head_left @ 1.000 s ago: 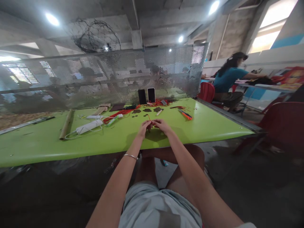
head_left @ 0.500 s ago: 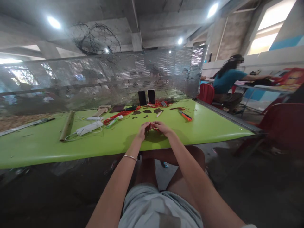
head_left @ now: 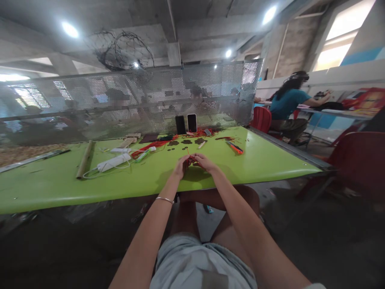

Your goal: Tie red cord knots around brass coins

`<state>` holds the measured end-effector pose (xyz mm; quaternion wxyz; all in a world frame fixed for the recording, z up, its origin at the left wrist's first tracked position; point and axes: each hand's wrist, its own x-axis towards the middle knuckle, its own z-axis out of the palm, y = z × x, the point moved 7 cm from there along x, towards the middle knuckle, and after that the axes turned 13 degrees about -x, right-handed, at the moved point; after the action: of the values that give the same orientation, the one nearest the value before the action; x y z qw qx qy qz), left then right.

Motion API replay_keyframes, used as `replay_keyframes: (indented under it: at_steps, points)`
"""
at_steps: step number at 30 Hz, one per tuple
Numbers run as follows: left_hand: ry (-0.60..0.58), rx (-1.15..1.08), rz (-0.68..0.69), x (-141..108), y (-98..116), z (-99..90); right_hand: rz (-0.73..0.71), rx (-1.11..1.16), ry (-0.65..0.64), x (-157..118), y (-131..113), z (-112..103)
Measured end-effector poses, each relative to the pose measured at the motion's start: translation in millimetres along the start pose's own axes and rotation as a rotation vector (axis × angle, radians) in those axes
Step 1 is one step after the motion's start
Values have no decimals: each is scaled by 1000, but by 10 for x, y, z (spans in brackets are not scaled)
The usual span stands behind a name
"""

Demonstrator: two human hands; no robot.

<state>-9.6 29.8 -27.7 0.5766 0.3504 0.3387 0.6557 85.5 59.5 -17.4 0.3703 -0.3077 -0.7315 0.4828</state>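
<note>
Left hand [head_left: 181, 166] on red cord [head_left: 188, 152]

Counted one left hand [head_left: 181, 165] and one right hand [head_left: 205, 161] at frame centre; unable to count strands of red cord [head_left: 188, 152] held there. Tallied just above: two upright phones [head_left: 180, 125], three dark clusters [head_left: 186, 141], four loose discs [head_left: 173, 149]. Noted one orange-handled cutter [head_left: 236, 148] right of centre, one tube [head_left: 85, 159] at left, one bracelet [head_left: 165, 199] below centre.
</note>
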Motion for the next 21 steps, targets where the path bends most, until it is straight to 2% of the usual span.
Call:
replay_keyframes:
  at_steps: [9, 14, 21]
  points:
    - [60, -29, 14, 16, 8, 0, -8, -27, 62, -3, 13, -48]
    - [78, 13, 67, 15, 35, -36, -13, -71, 76, 0, 46, -88]
    - [65, 119, 79, 73, -29, -75, -126, -191, 217, -52, -110, -204]
